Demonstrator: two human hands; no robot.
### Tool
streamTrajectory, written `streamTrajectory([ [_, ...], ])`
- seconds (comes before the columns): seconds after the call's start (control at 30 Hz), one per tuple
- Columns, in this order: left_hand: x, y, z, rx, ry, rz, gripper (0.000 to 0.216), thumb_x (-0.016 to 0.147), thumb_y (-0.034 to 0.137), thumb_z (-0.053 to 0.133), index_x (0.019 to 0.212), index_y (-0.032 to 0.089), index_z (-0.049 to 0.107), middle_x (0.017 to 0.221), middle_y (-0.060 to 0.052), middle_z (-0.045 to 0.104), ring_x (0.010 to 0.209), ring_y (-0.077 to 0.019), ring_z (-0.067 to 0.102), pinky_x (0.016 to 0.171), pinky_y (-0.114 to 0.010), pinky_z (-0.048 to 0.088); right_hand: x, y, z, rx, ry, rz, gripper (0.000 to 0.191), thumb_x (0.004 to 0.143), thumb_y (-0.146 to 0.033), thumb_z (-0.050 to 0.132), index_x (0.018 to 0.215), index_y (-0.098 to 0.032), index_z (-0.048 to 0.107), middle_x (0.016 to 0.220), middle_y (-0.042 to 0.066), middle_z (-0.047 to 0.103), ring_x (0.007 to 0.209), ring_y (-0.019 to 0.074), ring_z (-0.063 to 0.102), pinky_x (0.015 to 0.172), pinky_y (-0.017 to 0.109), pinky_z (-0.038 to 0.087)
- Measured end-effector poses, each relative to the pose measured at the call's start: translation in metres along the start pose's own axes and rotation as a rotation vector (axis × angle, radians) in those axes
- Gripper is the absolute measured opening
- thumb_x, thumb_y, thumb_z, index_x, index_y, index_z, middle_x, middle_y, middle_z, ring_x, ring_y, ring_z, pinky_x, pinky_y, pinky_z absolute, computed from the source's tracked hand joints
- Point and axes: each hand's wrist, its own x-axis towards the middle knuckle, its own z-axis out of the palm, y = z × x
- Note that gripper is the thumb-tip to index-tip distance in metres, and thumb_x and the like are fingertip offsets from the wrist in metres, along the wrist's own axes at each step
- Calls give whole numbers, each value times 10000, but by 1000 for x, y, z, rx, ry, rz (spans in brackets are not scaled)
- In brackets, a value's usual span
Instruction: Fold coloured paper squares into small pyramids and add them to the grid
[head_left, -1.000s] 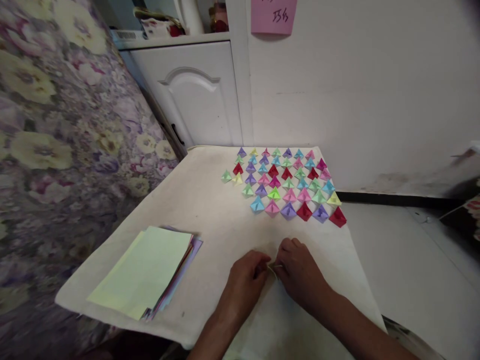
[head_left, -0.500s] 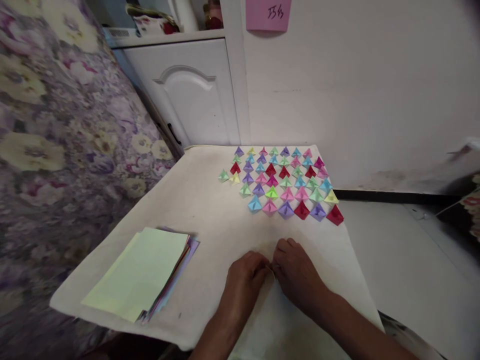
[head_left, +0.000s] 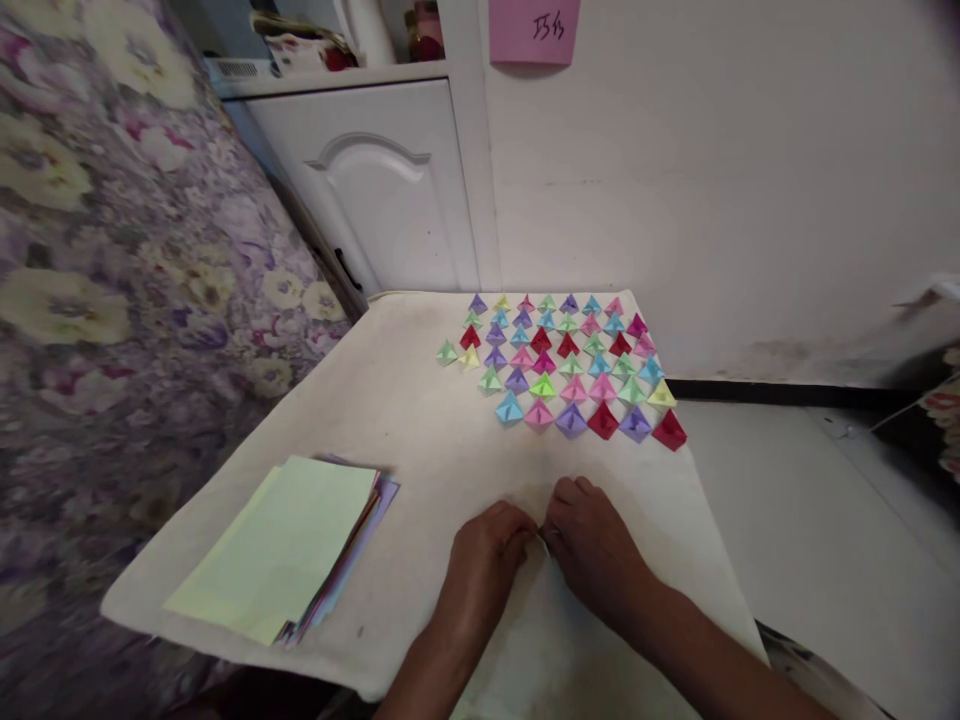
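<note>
My left hand (head_left: 493, 545) and my right hand (head_left: 589, 540) meet low over the pale cloth-covered table (head_left: 420, 540), fingertips pinched nearly together. Between them shows a thin, pale edge of a small piece of paper (head_left: 544, 546); the fingers hide most of it, so its folded shape cannot be made out. Beyond the hands stand rows of small folded paper pieces (head_left: 571, 418) in purple, red, pink, green, blue and yellow. Left of my hands lies a stack of coloured paper sheets (head_left: 277, 550), pale green and yellow on top.
A white cabinet (head_left: 375, 190) stands behind the table, with objects on its shelf. Flowered curtain fabric (head_left: 135, 300) hangs along the left. A pink paper note (head_left: 534, 32) is on the wall. Pale floor (head_left: 810, 510) lies to the right.
My hands stay almost in place, the fingertips shifting only slightly around the small paper. The rows and the stack have not moved.
</note>
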Motion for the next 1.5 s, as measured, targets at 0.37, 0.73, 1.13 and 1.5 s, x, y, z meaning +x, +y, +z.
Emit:
streamTrajectory([
  [0.37, -2, -6, -10, -67, 31, -92, 238, 816, 231, 423, 882, 212, 651, 687, -19, 649, 611, -168, 573, 606, -255, 399, -6, 24, -35, 347, 158, 103, 151, 735, -94, 512, 826, -204, 563, 829, 18, 539, 781, 164, 504, 699, 289, 403],
  [0.73, -1, 5, 3, -22, 129, -42, 171, 817, 291, 472, 804, 203, 617, 767, -15, 637, 686, -154, 576, 619, -242, 416, -5, 19, -27, 310, 59, 123, 92, 739, -117, 566, 703, -198, 593, 739, -6, 532, 717, 138, 498, 647, 249, 375],
  [1.13, -1, 3, 7, 45, 111, -56, 152, 781, 194, 458, 756, 203, 609, 712, -7, 616, 656, -149, 555, 608, -248, 397, -7, 9, -10, 156, 40, 63, 135, 735, -79, 536, 661, -184, 573, 752, 6, 518, 743, 149, 469, 668, 258, 346],
  [1.5, -2, 11, 1, -5, 135, -7, 164, 810, 178, 442, 797, 198, 604, 808, -23, 573, 709, -143, 550, 632, -244, 415, -5, 8, -15, 128, 84, 44, 194, 781, -75, 501, 638, -182, 574, 737, 14, 513, 726, 156, 459, 651, 275, 343],
])
